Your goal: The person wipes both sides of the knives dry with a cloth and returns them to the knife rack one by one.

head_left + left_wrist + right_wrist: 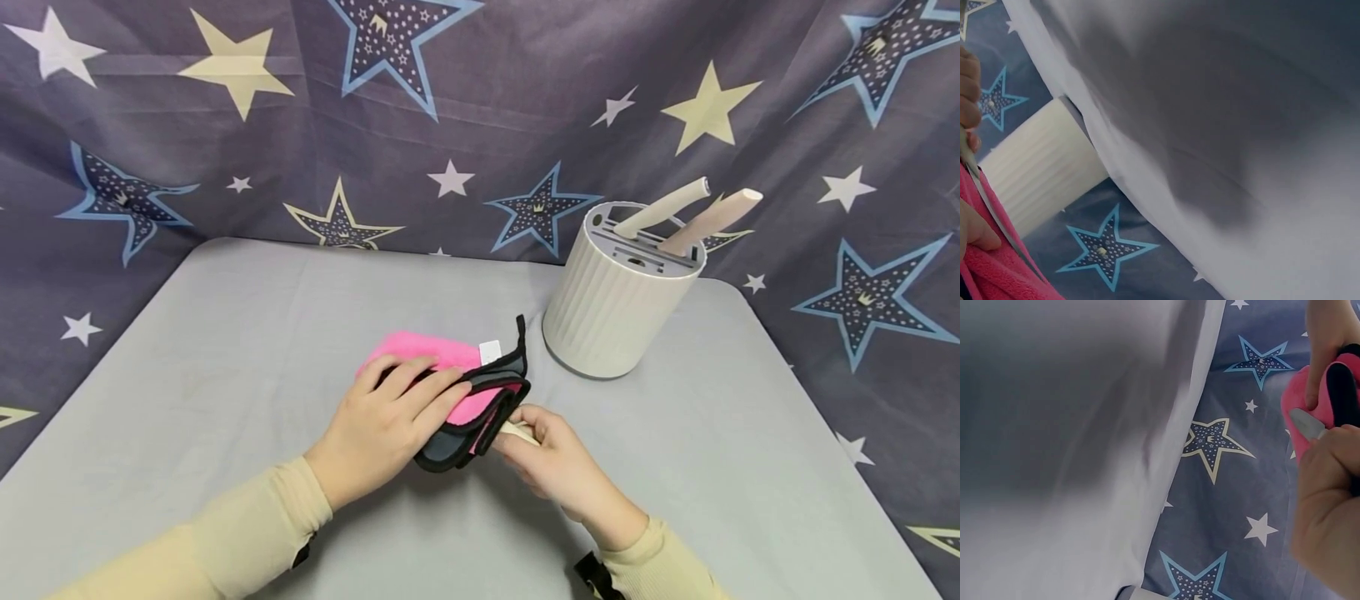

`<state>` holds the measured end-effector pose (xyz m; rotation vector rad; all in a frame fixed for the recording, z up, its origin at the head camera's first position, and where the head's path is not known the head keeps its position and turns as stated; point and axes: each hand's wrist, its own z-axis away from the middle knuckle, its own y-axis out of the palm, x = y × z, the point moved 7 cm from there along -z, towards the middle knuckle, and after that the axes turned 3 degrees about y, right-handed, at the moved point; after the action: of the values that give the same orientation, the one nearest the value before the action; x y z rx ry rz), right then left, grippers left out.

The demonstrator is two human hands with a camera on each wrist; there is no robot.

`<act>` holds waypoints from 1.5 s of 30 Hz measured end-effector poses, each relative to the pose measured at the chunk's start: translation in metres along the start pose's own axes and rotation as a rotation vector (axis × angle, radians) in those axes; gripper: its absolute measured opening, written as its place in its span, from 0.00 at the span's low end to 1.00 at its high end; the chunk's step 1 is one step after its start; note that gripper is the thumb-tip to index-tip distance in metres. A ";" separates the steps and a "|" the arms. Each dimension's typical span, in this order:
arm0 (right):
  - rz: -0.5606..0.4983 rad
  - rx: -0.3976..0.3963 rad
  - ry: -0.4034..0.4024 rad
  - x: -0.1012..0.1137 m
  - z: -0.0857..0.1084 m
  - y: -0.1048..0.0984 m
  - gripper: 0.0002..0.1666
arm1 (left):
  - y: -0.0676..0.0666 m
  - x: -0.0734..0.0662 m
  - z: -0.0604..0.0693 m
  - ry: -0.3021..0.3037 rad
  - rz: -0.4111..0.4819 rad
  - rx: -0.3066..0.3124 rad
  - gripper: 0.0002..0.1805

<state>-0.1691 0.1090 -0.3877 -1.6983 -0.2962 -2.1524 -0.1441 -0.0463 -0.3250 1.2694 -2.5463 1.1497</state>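
On my feed the knife (519, 432) is just below the middle of the head view, held over the table (247, 350), its pale handle in the right hand (558, 471), whose fingers are curled round it. The blade (1308, 423) shows in the wrist views, lying against the pink side of a folded cloth (474, 407). At eight o'clock from that cloth I have the left hand (384, 423), fingers laid over the top and thumb on the other side, pinching it. I judge the step in hand to be wiping the blade; the next move calls for a light draw along the steel, thumb clear of the edge. The ribbed knife block (611, 321) stands at two o'clock from the cloth, two handles (663, 208) sticking out of it; the starred backdrop (465, 137) hangs at twelve.
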 end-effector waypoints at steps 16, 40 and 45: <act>-0.017 0.014 0.039 -0.008 -0.001 -0.007 0.14 | 0.016 0.030 0.022 -0.094 -0.056 0.126 0.19; -0.027 0.021 0.073 -0.013 -0.006 -0.004 0.13 | 0.015 0.017 0.023 -0.098 -0.075 0.047 0.18; -0.041 0.030 0.091 -0.014 -0.006 -0.004 0.15 | 0.013 0.022 0.020 -0.114 -0.066 0.030 0.18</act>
<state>-0.1739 0.1129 -0.4022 -1.5862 -0.3395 -2.2358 -0.1626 -0.0685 -0.3387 1.4545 -2.5528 1.1388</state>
